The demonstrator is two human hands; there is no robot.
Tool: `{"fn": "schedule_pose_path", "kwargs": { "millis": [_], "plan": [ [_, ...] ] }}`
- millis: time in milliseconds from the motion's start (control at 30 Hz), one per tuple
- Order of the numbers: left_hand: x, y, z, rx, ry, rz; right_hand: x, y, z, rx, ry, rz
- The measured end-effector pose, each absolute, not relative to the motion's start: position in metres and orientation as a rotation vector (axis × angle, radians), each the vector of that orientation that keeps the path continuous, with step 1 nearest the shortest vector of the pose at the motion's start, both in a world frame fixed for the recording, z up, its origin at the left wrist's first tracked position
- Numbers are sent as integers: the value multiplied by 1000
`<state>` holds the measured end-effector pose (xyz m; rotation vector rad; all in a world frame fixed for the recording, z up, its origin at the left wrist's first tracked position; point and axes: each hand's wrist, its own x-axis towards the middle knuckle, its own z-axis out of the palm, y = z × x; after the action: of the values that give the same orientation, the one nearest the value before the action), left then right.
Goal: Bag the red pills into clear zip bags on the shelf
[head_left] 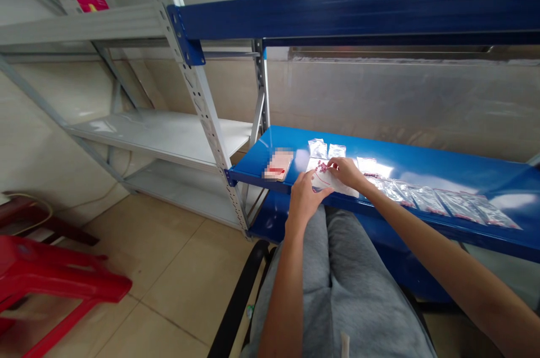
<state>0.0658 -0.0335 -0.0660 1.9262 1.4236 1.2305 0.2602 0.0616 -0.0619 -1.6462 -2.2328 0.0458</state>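
Observation:
At the front edge of the blue shelf [422, 161], my left hand [304, 196] pinches the near corner of a small clear plastic bag [327, 180]. My right hand [346, 172] has its fingers closed on the bag's top, beside a cluster of tiny red pieces [323, 166]. Two more small clear bags [317, 148] lie just behind. A row of several filled clear bags [442, 200] runs to the right along the shelf.
A blurred flat item [278, 165] lies left of the bags. A grey metal rack [164, 133] stands on the left, with a red plastic stool [54, 285] on the tiled floor. My grey-clad legs sit on a black chair [236, 301].

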Motion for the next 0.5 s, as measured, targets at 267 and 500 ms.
{"fn": "schedule_pose_path", "kwargs": {
  "millis": [267, 500],
  "plan": [
    [63, -34, -66, 1913, 1428, 1214, 263, 57, -55, -1609, -2115, 129],
    [67, -35, -65, 1940, 1355, 1279, 259, 20, -28, -1189, -2220, 546]
  ]
}}
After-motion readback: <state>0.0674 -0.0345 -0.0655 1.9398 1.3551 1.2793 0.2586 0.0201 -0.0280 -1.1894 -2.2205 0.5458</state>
